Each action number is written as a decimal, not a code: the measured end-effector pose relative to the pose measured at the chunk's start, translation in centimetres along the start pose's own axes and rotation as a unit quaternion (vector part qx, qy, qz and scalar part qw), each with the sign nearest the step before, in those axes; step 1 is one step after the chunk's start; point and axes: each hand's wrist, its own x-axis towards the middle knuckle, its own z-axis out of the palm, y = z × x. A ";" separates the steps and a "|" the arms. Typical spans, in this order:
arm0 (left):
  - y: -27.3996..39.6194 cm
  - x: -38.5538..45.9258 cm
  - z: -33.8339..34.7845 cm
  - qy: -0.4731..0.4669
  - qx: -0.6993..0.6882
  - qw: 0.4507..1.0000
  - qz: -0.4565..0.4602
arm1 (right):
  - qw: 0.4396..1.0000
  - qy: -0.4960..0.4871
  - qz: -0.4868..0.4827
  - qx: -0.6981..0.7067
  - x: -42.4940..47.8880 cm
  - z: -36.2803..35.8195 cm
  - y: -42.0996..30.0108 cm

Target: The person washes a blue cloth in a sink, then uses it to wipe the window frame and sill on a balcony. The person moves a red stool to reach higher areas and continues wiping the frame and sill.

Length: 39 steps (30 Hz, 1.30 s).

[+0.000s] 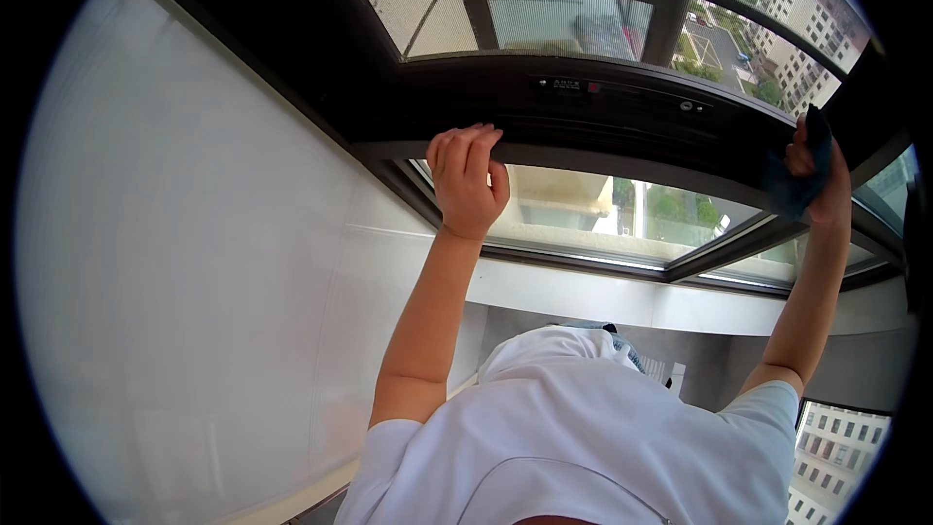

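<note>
The fingers of my left hand [466, 179] are bent over the lower rail of a dark window frame [576, 162], and the thumb hangs below. At the right, my right hand [827, 179] holds a dark blue cloth [798, 182] against the same frame. Part of the cloth sticks up above the fist, and its lower part is blurred. A latch strip [619, 93] with small printed writing, a red mark and a round lock runs along the dark frame between my hands.
Above is an opened window sash with a mesh screen [568, 22]. Lower glass panes [583, 208] meet at a slanted mullion [721, 248], over a white sill [583, 292]. A smooth white wall panel [197, 255] stands at the left. Tall buildings [816, 44] show far below outside.
</note>
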 end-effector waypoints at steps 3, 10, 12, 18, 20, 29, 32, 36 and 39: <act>-0.2 -0.2 0.2 -0.007 0.003 1.000 0.005 | 0.978 0.194 -0.058 -0.059 -1.4 1.4 -0.1; -1.1 -0.6 -0.3 -0.033 0.024 0.999 0.013 | 0.996 0.009 -0.052 0.075 -4.8 5.9 0.8; -1.1 -0.6 -0.2 -0.029 0.017 0.999 0.018 | 0.993 -0.079 -0.036 0.085 -4.6 7.1 3.2; 0.5 -3.8 -0.7 -0.032 -0.077 0.996 -0.041 | 0.966 0.175 0.184 0.051 -5.3 11.2 17.0; 1.8 -7.1 -0.6 -0.034 -0.150 0.982 -0.114 | 0.932 0.226 0.244 0.144 -4.3 14.1 21.0; 5.6 -26.1 -0.5 -0.123 -0.752 0.202 -0.615 | 0.874 0.193 0.349 0.279 -2.4 17.9 32.8; 7.1 -24.8 -1.9 -0.081 -0.681 0.335 -0.646 | 0.886 0.193 0.335 0.257 -2.8 18.0 33.9; 7.7 -24.8 -3.2 -0.167 -0.445 0.659 -0.583 | 0.872 0.208 0.348 0.273 -3.7 17.6 35.8; 7.5 -26.1 -2.9 -0.226 -0.238 0.875 -0.356 | 0.851 0.229 0.370 0.294 -3.9 18.8 36.2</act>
